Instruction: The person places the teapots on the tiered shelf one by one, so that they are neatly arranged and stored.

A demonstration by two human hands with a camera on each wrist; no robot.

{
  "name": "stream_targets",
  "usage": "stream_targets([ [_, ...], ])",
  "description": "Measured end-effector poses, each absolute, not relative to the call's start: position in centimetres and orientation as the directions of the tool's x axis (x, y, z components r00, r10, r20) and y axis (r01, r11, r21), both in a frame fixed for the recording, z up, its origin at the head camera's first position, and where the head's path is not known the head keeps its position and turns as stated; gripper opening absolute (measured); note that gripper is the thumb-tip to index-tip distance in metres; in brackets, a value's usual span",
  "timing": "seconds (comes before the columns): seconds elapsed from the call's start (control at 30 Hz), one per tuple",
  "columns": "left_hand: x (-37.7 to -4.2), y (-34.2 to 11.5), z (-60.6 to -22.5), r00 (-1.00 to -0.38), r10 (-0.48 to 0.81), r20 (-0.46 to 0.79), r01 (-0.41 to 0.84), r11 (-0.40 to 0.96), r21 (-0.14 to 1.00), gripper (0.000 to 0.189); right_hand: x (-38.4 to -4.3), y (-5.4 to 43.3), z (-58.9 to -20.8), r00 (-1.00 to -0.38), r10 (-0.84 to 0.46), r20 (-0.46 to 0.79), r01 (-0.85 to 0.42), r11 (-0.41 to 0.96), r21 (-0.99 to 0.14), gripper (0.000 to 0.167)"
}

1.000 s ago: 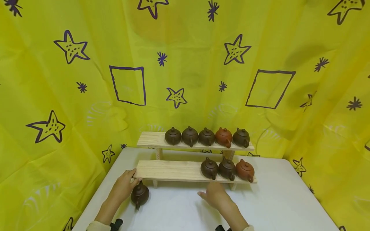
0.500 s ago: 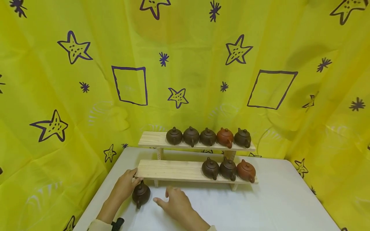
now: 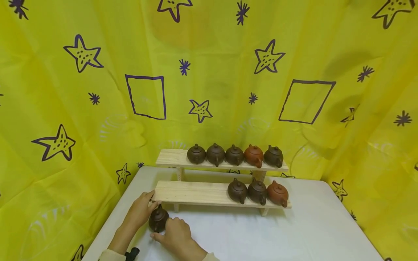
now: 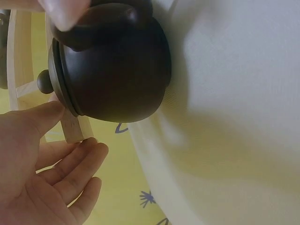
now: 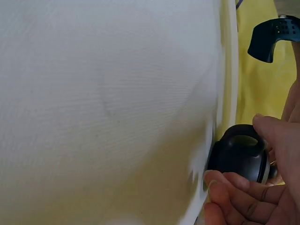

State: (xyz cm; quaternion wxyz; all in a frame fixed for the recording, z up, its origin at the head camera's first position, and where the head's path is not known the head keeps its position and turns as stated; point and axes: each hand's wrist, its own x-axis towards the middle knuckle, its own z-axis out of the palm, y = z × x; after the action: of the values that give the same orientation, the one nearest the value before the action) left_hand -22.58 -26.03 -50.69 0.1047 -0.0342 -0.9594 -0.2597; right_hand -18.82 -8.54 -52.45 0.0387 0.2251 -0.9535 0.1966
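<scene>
A dark brown teapot [image 3: 158, 216] stands on the white table in front of the lower left end of a wooden two-tier shelf [image 3: 192, 191]. My left hand [image 3: 138, 211] holds that end of the lower board, its thumb close behind the teapot's lid. My right hand [image 3: 177, 232] grips the same teapot from the front. In the right wrist view its thumb lies at the loop handle of the teapot [image 5: 238, 159], with curled fingers along the other side. A right fingertip [image 4: 68, 14] overlaps the handle in the left wrist view.
Several teapots line the upper tier, mostly dark with one reddish teapot [image 3: 253, 156]. On the lower tier's right half stand two dark teapots and another reddish teapot [image 3: 277, 193]. A yellow patterned curtain [image 3: 212, 87] surrounds the white table [image 3: 303, 224] at the back and sides.
My right hand has swung left from before the lower tier's right half to the teapot on the table and closed on it. My left hand has stayed at the shelf end.
</scene>
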Motion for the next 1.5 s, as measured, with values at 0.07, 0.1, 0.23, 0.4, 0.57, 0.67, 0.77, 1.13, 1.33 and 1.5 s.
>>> stream_targets([
  [0.07,-22.6,-26.0,-50.6,-0.975,0.012,0.221,0.122,0.863,0.491,0.059,-18.8,-8.7,-52.5,-0.896,-0.411,0.166,-0.443,0.819,-0.364,0.059],
  [0.1,-22.6,-26.0,-50.6,-0.975,0.013,0.223,0.123,0.863,0.49,0.059,-18.8,-8.8,-52.5,-0.896,-0.41,0.171,-0.444,0.816,-0.371,0.054],
  [0.23,-22.8,-26.0,-50.6,-0.971,0.022,0.237,0.137,0.866,0.48,0.058,-18.8,-8.5,-52.4,-0.889,-0.421,0.178,-0.457,0.803,-0.383,0.036],
  [0.4,-22.7,-26.2,-50.7,-0.971,0.024,0.237,0.138,0.869,0.475,0.058,-18.9,-8.0,-52.2,-0.877,-0.446,0.176,-0.479,0.791,-0.38,0.029],
  [0.57,-22.6,-26.3,-50.8,-0.971,0.025,0.24,0.141,0.866,0.48,0.058,-18.9,-8.2,-52.5,-0.879,-0.452,0.153,-0.477,0.817,-0.323,0.044],
  [0.67,-22.6,-26.3,-50.8,-0.971,0.026,0.238,0.141,0.866,0.479,0.058,-18.9,-8.6,-52.7,-0.883,-0.442,0.158,-0.469,0.838,-0.277,0.047],
  [0.77,-22.7,-26.3,-50.8,-0.97,0.028,0.243,0.145,0.867,0.477,0.058,-18.9,-8.7,-52.8,-0.881,-0.446,0.158,-0.473,0.841,-0.263,0.039],
  [1.13,-22.8,-26.3,-50.9,-0.97,0.03,0.24,0.145,0.866,0.478,0.059,-19.1,-7.4,-53.4,-0.837,-0.505,0.211,-0.546,0.798,-0.255,0.027],
  [1.33,-22.7,-26.2,-50.9,-0.972,0.028,0.232,0.141,0.863,0.486,0.058,-18.9,-6.1,-53.5,-0.824,-0.53,0.199,-0.566,0.764,-0.31,0.027],
  [1.5,-22.7,-26.2,-50.8,-0.973,0.023,0.232,0.137,0.861,0.49,0.059,-18.7,-5.2,-53.4,-0.814,-0.539,0.216,-0.58,0.745,-0.329,0.024],
])
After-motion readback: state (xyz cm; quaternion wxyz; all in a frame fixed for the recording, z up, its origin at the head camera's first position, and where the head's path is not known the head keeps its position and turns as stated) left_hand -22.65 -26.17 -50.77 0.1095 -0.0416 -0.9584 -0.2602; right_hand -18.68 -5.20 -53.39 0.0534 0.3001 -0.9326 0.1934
